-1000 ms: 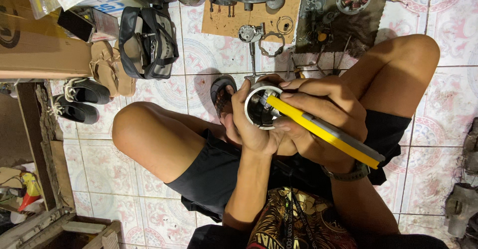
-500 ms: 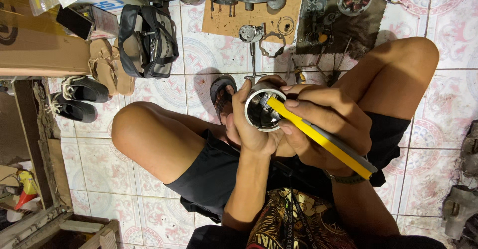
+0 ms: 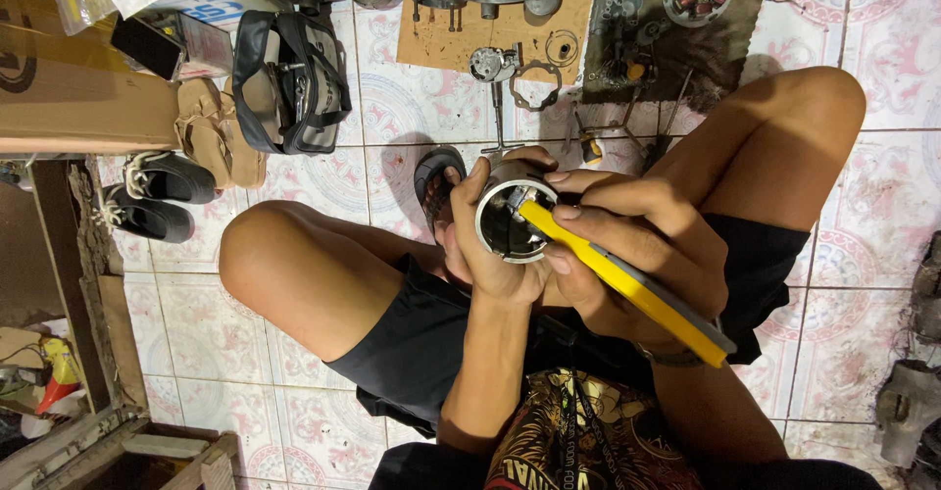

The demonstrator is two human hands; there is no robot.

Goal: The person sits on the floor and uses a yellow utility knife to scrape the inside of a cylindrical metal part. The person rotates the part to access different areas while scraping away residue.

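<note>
Pink-and-white patterned floor tiles (image 3: 323, 421) fill most of my view, with my bare knees raised on either side above black shorts. At the top left a large brown cardboard box (image 3: 78, 88) lies on the floor, and beside it sits a black strapped bag (image 3: 292, 80); a pair of dark lace-up shoes (image 3: 157, 196) rests just below the box. Along the top edge, a flat piece of brown cardboard (image 3: 461, 44) carries grey metal engine parts.

Between my knees I hold a short, hollow silver metal cylinder (image 3: 495, 225), its open end facing me. My left hand (image 3: 485, 245) is clenched around its wall, thumb along the left rim and fingers wrapped behind. My right hand (image 3: 637, 245) is closed in a firm grip on a long yellow-and-grey handled tool (image 3: 627, 284), whose yellow tip reaches into the cylinder's mouth and touches the inner edge. The tool's handle slants down to the right, over my right wrist.
</note>
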